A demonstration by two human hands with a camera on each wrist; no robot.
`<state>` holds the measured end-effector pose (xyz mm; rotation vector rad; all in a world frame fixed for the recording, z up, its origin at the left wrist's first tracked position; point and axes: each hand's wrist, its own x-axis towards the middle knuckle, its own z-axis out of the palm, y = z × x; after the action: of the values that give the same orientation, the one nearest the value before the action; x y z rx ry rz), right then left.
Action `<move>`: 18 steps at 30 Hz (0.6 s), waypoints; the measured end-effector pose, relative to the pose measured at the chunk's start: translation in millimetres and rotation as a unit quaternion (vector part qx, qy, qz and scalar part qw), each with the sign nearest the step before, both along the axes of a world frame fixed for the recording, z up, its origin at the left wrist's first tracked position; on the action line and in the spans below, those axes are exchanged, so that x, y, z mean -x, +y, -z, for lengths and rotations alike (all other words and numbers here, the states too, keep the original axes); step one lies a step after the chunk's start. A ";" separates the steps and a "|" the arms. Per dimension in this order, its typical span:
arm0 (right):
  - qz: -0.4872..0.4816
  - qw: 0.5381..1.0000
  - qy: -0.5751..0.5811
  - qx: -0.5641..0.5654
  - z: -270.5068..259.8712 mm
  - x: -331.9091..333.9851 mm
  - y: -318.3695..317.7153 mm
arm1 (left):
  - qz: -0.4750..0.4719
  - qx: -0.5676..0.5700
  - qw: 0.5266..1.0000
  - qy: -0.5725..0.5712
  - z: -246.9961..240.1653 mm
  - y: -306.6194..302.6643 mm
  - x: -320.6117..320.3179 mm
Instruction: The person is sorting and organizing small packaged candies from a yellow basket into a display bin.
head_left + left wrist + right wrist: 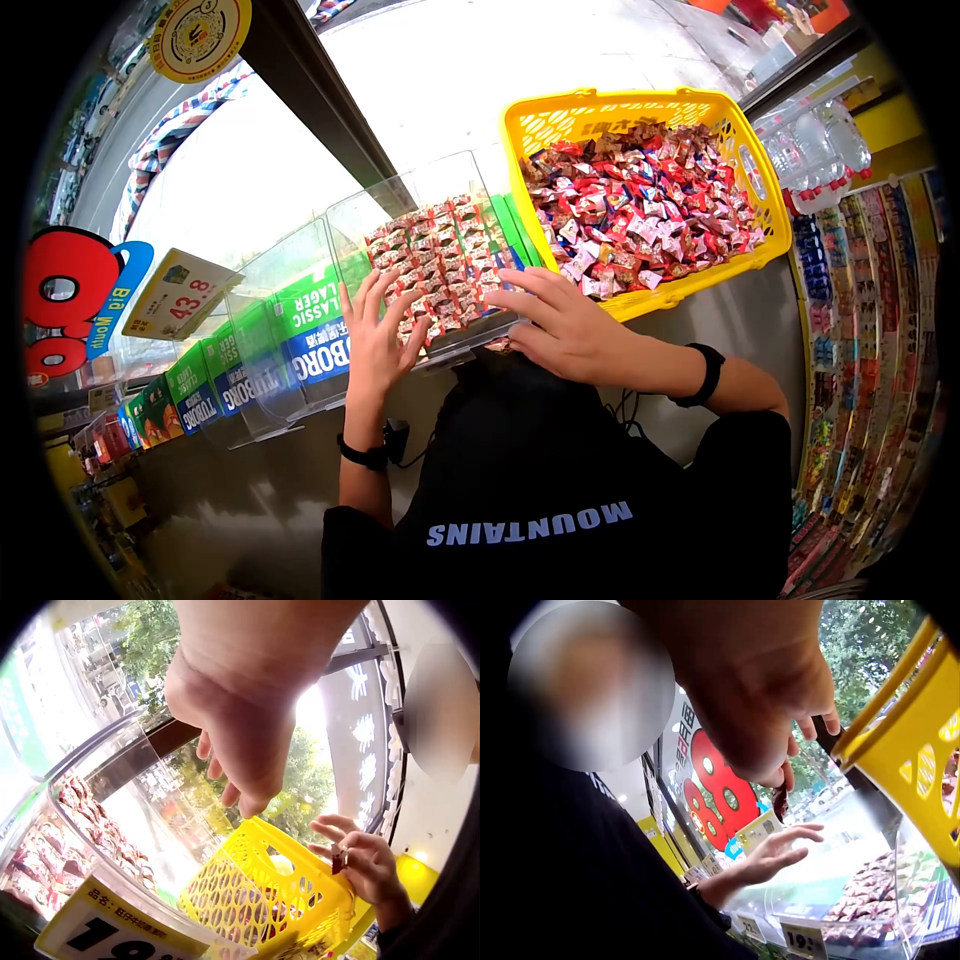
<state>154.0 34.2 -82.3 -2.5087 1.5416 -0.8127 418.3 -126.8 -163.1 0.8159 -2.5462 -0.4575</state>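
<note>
A clear plastic bin [430, 190] holds several red-and-white wrapped candies [440, 260]. Beside it on the right stands a yellow basket [772, 232] heaped with mixed wrapped candies [640, 210]. My left hand [375, 335] hovers at the bin's front with its fingers spread and straight, holding nothing; the right wrist view shows the left hand [776, 855] the same way. My right hand [560, 320] is at the bin's front right corner, close to the basket. In the left wrist view the right hand [356, 862] pinches a small dark red candy [337, 859], and the candy [780, 802] hangs from its fingers.
Green and blue beer cartons [300, 340] line the shelf under more clear bins on the left. A price card reading 43.8 [180, 295] stands there. Water bottles [815, 150] lie right of the basket, and a packed goods rack [860, 330] runs down the right side.
</note>
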 end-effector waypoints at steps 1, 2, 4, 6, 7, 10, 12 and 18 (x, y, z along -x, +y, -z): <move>-0.001 0.998 0.052 -0.020 9.1 -10.7 3.2 | 0.028 0.014 0.999 0.014 -2.0 0.9 0.8; 0.015 0.999 0.046 -0.006 12.1 -18.8 2.4 | 0.044 0.018 0.999 0.015 -5.1 1.4 0.8; 0.044 0.998 0.035 0.024 12.2 -35.1 -2.4 | 0.065 0.032 0.997 0.007 -4.9 0.3 -2.0; 0.052 0.997 0.044 0.033 12.6 -53.0 -7.4 | 0.053 0.051 0.997 0.005 -0.4 -1.9 -10.7; 0.055 0.997 0.040 0.027 22.8 -58.0 -12.1 | 0.050 0.062 0.997 0.005 2.8 -4.8 -13.7; 0.097 0.994 0.011 -0.056 71.3 -62.2 -27.9 | -0.023 0.075 0.997 0.005 17.1 -14.3 -24.3; 0.105 0.987 -0.077 -0.098 96.6 -68.5 -35.9 | -0.033 0.065 0.997 0.010 28.5 -22.3 -28.1; 0.128 0.958 -0.074 -0.245 165.5 -84.1 -71.0 | -0.038 0.010 0.999 0.015 39.1 -22.1 -24.8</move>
<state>238.1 -36.8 -247.8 -1.8866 1.7734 -0.5380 443.1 -148.9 -202.2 0.8884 -2.4788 -0.4159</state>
